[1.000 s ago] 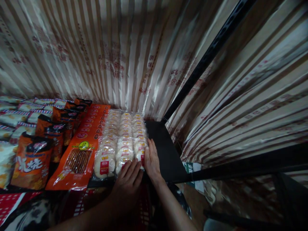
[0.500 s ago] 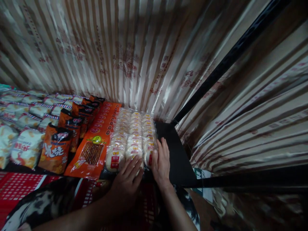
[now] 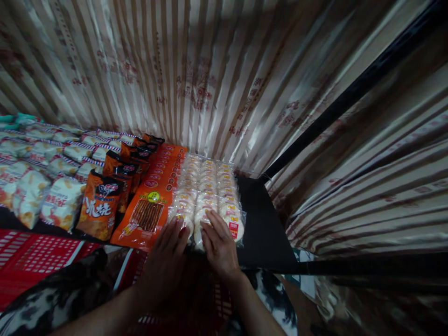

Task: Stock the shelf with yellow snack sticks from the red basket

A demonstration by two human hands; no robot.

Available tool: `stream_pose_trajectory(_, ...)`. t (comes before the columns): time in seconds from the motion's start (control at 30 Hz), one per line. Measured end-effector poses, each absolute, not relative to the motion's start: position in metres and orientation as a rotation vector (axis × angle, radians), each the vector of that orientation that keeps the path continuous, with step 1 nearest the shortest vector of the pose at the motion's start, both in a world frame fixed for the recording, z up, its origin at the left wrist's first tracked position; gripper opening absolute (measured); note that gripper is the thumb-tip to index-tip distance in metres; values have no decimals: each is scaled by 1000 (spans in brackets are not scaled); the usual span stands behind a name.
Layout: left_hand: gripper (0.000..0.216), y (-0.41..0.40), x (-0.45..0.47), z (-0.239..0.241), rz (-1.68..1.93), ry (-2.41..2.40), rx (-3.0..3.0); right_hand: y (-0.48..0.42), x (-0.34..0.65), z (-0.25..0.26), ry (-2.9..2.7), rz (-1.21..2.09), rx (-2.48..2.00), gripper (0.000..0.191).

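Head view: left hand point(image 3: 163, 261) and right hand point(image 3: 221, 247), unclenched, touch wrapped crackers point(image 3: 209, 186) beside an orange packet point(image 3: 154, 197).

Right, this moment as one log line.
left hand: at left column of round white plastic-wrapped crackers | right hand: on middle column | flat orange plastic pouch: left of crackers

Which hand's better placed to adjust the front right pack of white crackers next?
Likely the right hand: it's over the middle column, beside the front right pack; the left hand is farther, at the left column.
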State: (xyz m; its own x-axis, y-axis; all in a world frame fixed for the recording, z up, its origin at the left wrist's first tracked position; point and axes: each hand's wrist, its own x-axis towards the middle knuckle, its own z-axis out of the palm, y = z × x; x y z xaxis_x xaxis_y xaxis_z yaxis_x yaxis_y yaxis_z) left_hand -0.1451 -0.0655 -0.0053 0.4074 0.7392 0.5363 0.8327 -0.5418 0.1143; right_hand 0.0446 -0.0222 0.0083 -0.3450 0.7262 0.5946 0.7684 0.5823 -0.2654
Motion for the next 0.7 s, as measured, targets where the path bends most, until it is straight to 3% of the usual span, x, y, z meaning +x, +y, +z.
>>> stream_pose_trajectory(0.5, 81, -27, -148, -3, -943, -1692, -2344, -21, 49, 6, -2252, -177, -1222, 51)
stream_pose_trajectory(0.7, 77, -24, -144, -15, -958, -1690, -2361, -21, 46, 0, -2280, -170, -1283, 51)
